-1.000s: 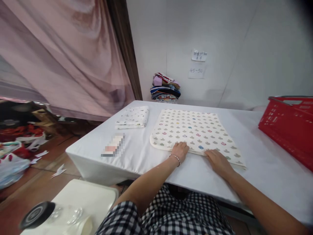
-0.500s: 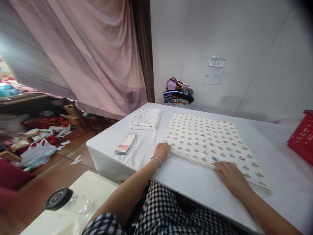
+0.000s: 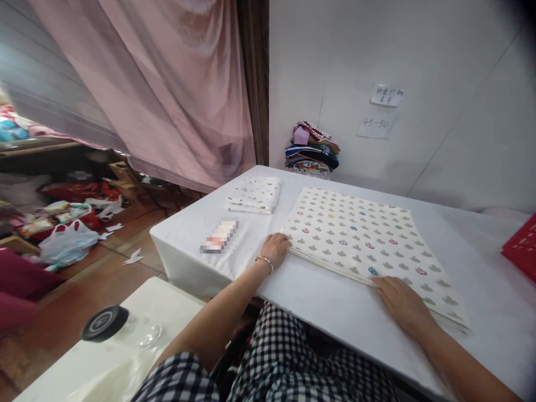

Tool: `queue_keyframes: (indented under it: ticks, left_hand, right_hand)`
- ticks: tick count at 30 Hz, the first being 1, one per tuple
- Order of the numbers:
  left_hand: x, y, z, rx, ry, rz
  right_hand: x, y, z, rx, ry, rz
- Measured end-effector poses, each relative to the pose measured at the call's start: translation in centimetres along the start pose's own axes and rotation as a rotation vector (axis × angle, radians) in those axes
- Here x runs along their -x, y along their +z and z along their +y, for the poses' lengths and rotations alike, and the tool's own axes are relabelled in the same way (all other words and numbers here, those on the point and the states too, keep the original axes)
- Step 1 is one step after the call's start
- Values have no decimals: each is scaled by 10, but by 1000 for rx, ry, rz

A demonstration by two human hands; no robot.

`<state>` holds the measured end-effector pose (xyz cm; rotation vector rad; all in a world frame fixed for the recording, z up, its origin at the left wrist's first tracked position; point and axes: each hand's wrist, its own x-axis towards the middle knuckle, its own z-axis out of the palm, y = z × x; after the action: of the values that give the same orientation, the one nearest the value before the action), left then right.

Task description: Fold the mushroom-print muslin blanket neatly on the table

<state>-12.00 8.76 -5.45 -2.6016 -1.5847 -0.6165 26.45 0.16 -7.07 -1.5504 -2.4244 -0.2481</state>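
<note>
White folded cloth with dark prints (image 3: pixel 253 193) lies on the white-draped counter (image 3: pixel 330 304); then your left hand (image 3: pixel 275 249) touches the near-left corner of the cream, grey-patterned cloth (image 3: pixel 358 241) lying flat there, your right hand (image 3: pixel 402 303), well apart, its near edge; whether either pinches, I can't tell.

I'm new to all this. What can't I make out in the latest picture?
- Red container: cut off by the head view's right edge.
- Flat item on the table: head view, masked by pixel blocks.
- Undersides of the left hand and right hand: head view, hidden by their backs.
- Underside of the patterned cloth: head view, hidden by its top.
- Upper wall note: head view, writing small and blurred.
</note>
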Motion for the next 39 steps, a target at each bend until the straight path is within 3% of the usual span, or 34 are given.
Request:
queue_keyframes:
  ticks: [13,21,29,39]
  left_hand:
    - [-2,10,-16,179,-123,-7]
    - [2,0,-27,156,45,19]
    - [4,2,-28,221,26,28]
    - [12,-10,-23,151,73,3]
  right_hand:
    - [-8,8,-9,8,-62,126]
    - [1,11,-8,-66,-58,93]
    - [2,13,-9,-41,-30,89]
    - [6,12,-11,-61,-93,140]
